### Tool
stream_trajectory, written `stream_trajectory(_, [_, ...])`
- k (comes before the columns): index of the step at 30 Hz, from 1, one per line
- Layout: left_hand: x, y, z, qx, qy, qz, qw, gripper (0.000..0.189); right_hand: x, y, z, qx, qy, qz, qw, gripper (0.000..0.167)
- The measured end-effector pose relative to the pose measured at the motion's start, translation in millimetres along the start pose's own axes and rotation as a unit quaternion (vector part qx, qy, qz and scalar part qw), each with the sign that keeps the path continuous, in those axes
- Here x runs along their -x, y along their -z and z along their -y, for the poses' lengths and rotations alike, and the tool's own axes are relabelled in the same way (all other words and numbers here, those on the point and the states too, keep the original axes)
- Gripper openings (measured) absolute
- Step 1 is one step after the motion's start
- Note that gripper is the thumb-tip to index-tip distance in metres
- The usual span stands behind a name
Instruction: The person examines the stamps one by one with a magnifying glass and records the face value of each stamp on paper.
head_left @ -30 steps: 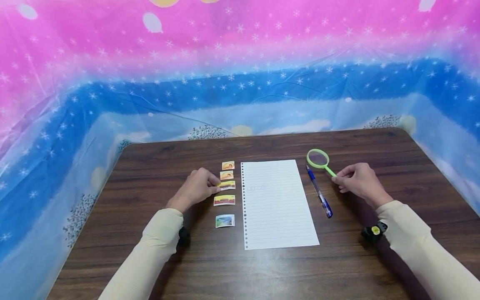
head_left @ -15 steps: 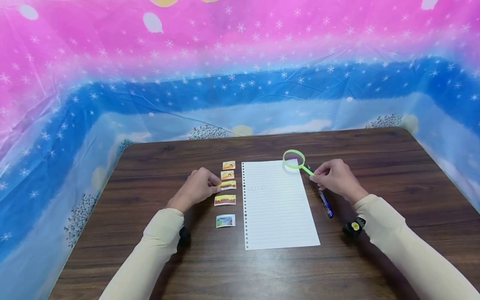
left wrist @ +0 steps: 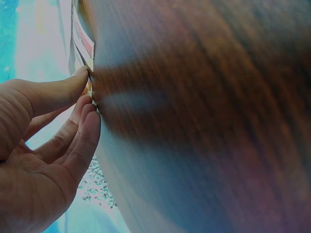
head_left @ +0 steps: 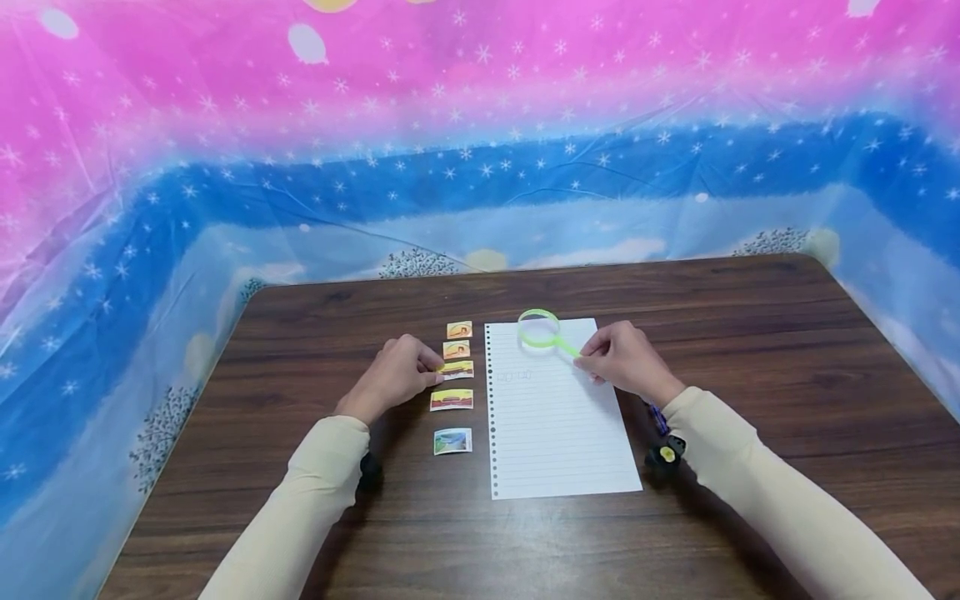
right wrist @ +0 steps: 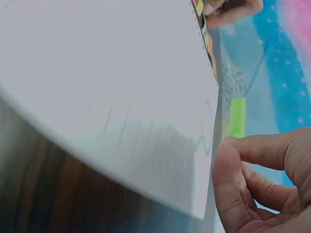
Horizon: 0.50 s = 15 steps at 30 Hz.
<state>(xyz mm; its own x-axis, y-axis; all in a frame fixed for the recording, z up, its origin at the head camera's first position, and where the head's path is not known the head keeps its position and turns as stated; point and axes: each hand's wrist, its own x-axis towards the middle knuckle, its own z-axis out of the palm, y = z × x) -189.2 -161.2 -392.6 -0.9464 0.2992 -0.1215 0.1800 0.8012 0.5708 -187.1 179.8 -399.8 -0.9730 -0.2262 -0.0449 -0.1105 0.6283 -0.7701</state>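
Observation:
My right hand (head_left: 626, 358) pinches the handle of a green magnifying glass (head_left: 566, 347) between thumb and fingers. Its round lens overlaps the upper part of a lined sheet of paper (head_left: 555, 433), and the glass shows edge-on in the right wrist view. At the left of the sheet, my left hand (head_left: 393, 375) pinches the left edge of a yellow-and-red stamp (head_left: 459, 368), the third in a column. Two small orange stamps lie beyond it. Nearer me are another yellow-and-red stamp (head_left: 452, 400) and a blue-green landscape stamp (head_left: 453, 442).
A blue pen (head_left: 658, 419) lies right of the sheet, mostly hidden by my right hand and sleeve. Faint pencil-like marks show on the paper's left side. Behind the brown wooden table (head_left: 337, 542) hangs a pink and blue snowflake cloth (head_left: 480, 192).
My right hand has carried the magnifying glass leftward, from beyond the pen to over the paper's upper part. The left hand has stayed at the same stamp.

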Motion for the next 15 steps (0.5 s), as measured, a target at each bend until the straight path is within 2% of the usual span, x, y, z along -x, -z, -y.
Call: stream_trajectory(15, [-0.1,0.2,-0.7,-0.005,-0.004,0.001,1.0000,0.019,-7.6,-41.2,30.1,0.013,0.035,0.033,0.9987,0.007])
